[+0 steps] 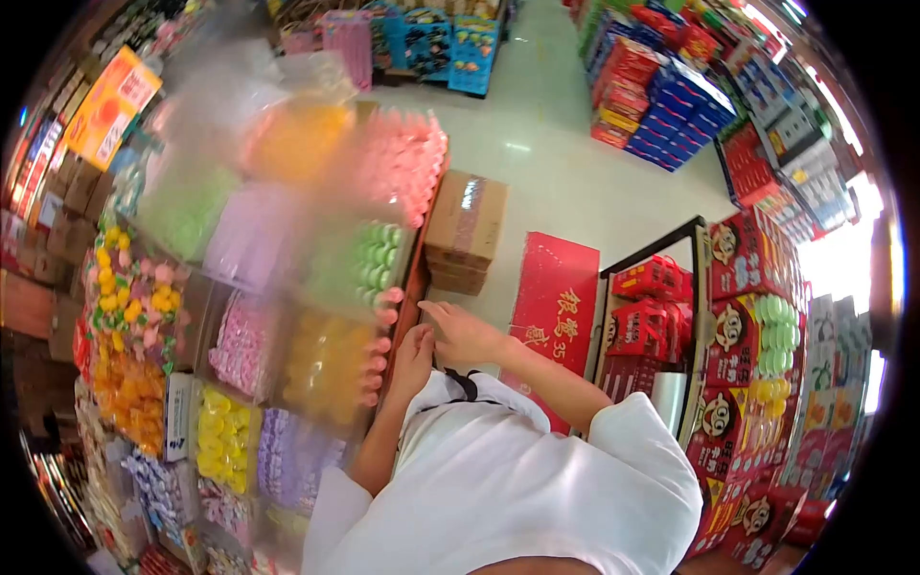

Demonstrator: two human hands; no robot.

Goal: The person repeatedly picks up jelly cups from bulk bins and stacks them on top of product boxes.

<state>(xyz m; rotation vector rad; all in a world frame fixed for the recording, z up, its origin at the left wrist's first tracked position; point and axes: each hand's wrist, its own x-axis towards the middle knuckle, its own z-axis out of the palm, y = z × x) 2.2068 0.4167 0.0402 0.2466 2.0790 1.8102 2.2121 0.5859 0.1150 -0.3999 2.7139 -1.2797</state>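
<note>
Head view shows your left hand (414, 353) and right hand (462, 332) close together beside the display stand (410, 284), fingers loosely bent; whether they hold anything, I cannot tell.

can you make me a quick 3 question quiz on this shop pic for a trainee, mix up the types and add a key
1. True or false: the left hand and the right hand are close together.
2. Where is the cardboard box relative to the goods display? A) on top of it B) beside it C) inside it
3. Fill the gap: the person's shirt is ____.

Key: 1. True. 2. B. 3. White.
</note>
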